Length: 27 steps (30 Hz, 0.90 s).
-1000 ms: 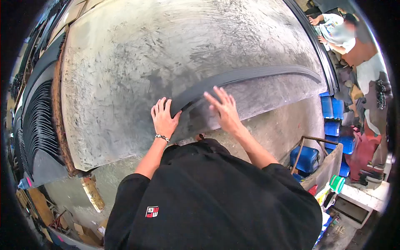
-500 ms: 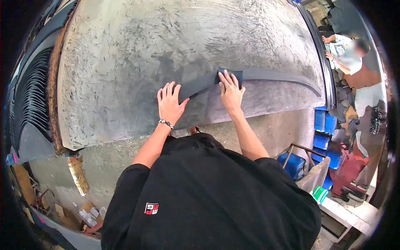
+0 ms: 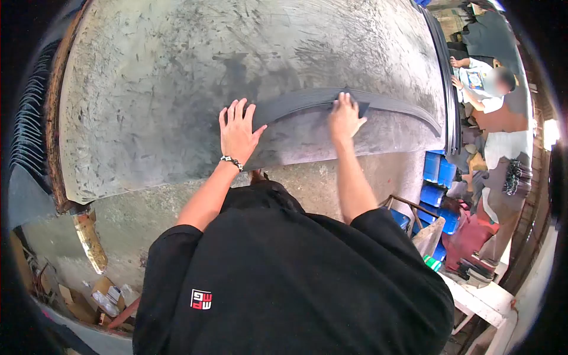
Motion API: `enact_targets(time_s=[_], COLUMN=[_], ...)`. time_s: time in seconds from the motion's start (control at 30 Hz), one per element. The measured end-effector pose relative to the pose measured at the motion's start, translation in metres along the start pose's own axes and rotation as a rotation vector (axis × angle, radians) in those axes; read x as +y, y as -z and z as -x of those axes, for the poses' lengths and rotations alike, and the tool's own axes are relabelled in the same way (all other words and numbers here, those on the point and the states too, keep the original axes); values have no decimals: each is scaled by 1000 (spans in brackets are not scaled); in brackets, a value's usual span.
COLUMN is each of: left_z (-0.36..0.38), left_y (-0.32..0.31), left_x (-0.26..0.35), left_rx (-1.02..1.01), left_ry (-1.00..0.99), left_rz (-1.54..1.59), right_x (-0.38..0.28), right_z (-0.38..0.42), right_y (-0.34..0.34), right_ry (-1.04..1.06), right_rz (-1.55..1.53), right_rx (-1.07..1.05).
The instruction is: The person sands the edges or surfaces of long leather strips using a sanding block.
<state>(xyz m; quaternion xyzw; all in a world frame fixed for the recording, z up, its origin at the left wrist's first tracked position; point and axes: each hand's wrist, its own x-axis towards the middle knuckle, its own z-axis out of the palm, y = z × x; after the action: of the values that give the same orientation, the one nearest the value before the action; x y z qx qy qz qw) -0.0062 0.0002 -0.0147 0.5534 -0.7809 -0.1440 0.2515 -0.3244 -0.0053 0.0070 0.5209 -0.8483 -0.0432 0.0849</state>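
Your left hand (image 3: 238,133) lies palm down with its fingers spread at the left end of the curved band of dark grey strips (image 3: 302,102); the thumb tip sits at the near edge, and how hard it bears down cannot be told. Your right hand (image 3: 345,121) is over the middle of the band, fingers close together on a flat dark pad (image 3: 364,109); whether the thumb pinches the pad or only rests by it, you cannot tell from this blurred view. The band arches across the near part of the scuffed tabletop (image 3: 177,89), its right end close to the right edge. To work it well, it seems best to let the left hand anchor that end, press evenly through the pad and follow the curve, so the fine strips do not fan apart or slide toward the near edge. Counted: two hands of yours, one bracelet (image 3: 232,163) on the left wrist, one pad, one band whose strips are too fine to number, one tabletop. Beyond its right edge are one co-worker (image 3: 480,83), two hands showing, and at least four blue containers (image 3: 432,167), partly hidden; the long dark lengths (image 3: 447,71) along that edge overlap too much to count.
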Motion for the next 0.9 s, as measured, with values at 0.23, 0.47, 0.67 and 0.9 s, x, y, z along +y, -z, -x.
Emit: enact_targets(time_s=[0.23,0.47,0.67,0.9], left_z=[-1,0,-2,-7], left_y=[3,2,0,8], left_x=[1,1,-1,0], left_rx=[-58,-51,-46,-52], left_ry=[8,16,-19,-14], left_rz=[-44,-26,-48,-44], right_x=[-66,-49,-37,-104], right_z=[87,51,47,66], right_y=[36,-15,46,34], right_ry=[676,356,578,358], right_rz=[-191,-135,-89,-82], right_rx=[73,116,6,132])
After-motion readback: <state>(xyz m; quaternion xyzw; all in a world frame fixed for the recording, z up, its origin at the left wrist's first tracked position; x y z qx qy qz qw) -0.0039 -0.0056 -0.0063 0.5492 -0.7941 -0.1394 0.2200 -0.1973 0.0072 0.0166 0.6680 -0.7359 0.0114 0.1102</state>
